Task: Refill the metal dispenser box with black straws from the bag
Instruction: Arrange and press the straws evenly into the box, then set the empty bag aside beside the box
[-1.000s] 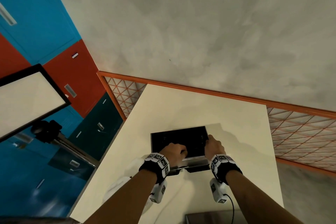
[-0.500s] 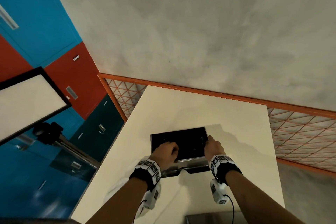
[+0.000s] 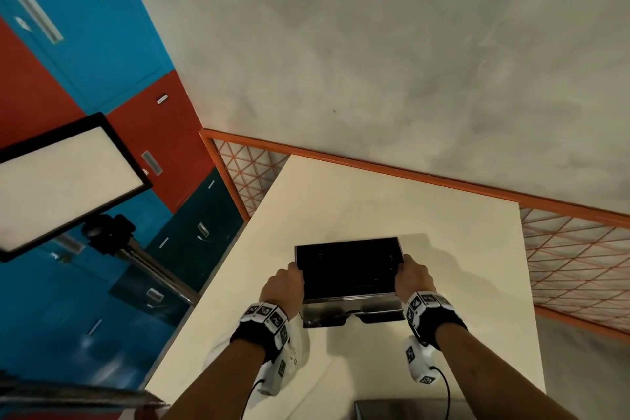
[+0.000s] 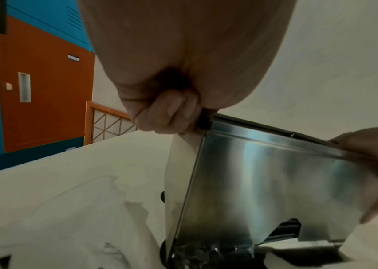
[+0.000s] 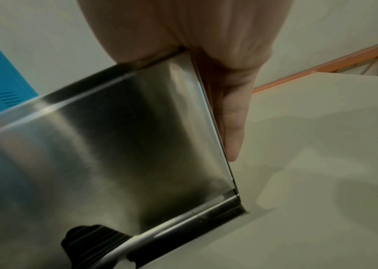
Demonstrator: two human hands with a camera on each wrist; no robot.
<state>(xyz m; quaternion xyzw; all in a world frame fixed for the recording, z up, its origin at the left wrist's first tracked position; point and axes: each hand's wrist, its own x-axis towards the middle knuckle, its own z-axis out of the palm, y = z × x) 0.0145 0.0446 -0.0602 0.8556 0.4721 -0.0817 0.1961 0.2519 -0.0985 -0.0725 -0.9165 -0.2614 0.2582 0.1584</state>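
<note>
The metal dispenser box [image 3: 351, 307] stands on the cream table [image 3: 392, 208], its top open and dark with black straws [image 3: 347, 269]. My left hand [image 3: 288, 278] holds the box's top left corner with curled fingers [image 4: 172, 112]. My right hand [image 3: 409, 271] holds the right wall, thumb at the rim and straight fingers [image 5: 231, 127] flat on the outside. Black straws [image 5: 91, 238] show in the slot at the bottom of the steel front [image 4: 264, 182]. The clear plastic bag [image 4: 68, 218] lies crumpled on the table left of the box, under my left wrist.
A flat metal piece [image 3: 399, 409] lies at the near table edge. A lit panel on a stand [image 3: 64, 181] is off the table's left side. An orange-framed mesh rail [image 3: 579, 266] runs behind and to the right.
My left hand has come out of the box's open top and moved to its left corner. My right hand has stayed on the right wall.
</note>
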